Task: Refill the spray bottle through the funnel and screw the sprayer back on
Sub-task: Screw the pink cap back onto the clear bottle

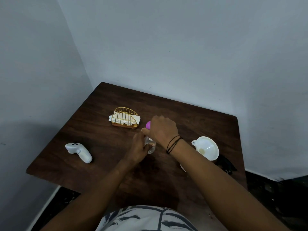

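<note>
We see the clear spray bottle point(150, 145) standing mid-table point(103, 164), our left hand point(139, 148) wrapped around its body and our right hand point(162, 129) closed over the pink sprayer point(148, 125) on top. The white funnel point(208, 148) sits to the right, apart; a gold wire holder point(125, 117) behind contains white napkins point(116, 120).

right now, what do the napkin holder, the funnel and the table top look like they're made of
Napkin holder: thin gold-coloured wire, probably metal, judging by the fine arched bars; its base looks brown, perhaps wood.
Funnel: white, smooth, slightly glossy, most likely plastic, with a moulded tab on its rim.
Table top: dark brown with visible grain streaks, so wood or a wood-look laminate; the view cannot settle which.
</note>
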A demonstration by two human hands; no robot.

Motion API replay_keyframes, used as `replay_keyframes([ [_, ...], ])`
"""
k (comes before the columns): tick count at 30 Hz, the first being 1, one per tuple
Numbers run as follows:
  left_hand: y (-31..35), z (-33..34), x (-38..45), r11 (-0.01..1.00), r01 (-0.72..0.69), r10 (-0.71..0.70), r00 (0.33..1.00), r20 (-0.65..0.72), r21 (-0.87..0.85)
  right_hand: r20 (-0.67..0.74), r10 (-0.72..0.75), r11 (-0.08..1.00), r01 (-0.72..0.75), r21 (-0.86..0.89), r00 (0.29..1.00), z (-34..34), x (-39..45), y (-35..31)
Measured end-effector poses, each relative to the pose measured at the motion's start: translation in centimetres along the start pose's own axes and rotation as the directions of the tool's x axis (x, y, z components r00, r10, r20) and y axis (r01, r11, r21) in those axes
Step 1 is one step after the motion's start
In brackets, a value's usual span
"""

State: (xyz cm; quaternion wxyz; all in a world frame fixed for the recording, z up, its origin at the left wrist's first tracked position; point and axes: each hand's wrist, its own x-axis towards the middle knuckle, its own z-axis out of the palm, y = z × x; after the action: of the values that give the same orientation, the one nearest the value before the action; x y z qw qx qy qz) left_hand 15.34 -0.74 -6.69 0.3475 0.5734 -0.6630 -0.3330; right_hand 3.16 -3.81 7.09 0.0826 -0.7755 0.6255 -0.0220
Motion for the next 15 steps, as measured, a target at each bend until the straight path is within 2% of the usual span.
replay_keyframes([
  [2, -0.1, 0.0, 0.0, 1.000, -0.023, 0.023, 1.000, 0.010, -0.007, 0.064, -0.035, 0.999, 0.034, 0.020, 0.997, -0.2, 0.1, -0.1],
  [5, -0.1, -0.1, 0.3, 0.998, -0.057, 0.057, 0.998, 0.001, -0.012, 0.119, -0.164, 0.985, 0.157, 0.070, 0.979, -1.0, 0.1, 0.3],
  [8, -0.2, 0.0, 0.4, 0.998, -0.055, 0.055, 0.998, 0.003, -0.025, 0.127, -0.279, 0.960, 0.278, 0.025, 0.952, -1.5, 0.2, 0.8],
  [10, -0.4, 0.1, 0.4, 1.000, -0.028, 0.028, 1.000, -0.002, -0.010, 0.080, -0.235, 0.972, 0.232, 0.042, 0.969, -1.4, 0.3, 0.7],
  [12, -0.4, 0.3, 0.3, 1.000, -0.010, 0.010, 1.000, 0.009, -0.012, 0.037, -0.117, 0.990, 0.114, 0.081, 0.992, -1.0, 0.5, 0.7],
  [15, -0.1, 0.3, 0.3, 1.000, 0.015, -0.014, 1.000, 0.008, -0.016, -0.061, 0.004, 1.000, -0.005, -0.018, 0.998, -0.6, 0.4, 0.6],
])
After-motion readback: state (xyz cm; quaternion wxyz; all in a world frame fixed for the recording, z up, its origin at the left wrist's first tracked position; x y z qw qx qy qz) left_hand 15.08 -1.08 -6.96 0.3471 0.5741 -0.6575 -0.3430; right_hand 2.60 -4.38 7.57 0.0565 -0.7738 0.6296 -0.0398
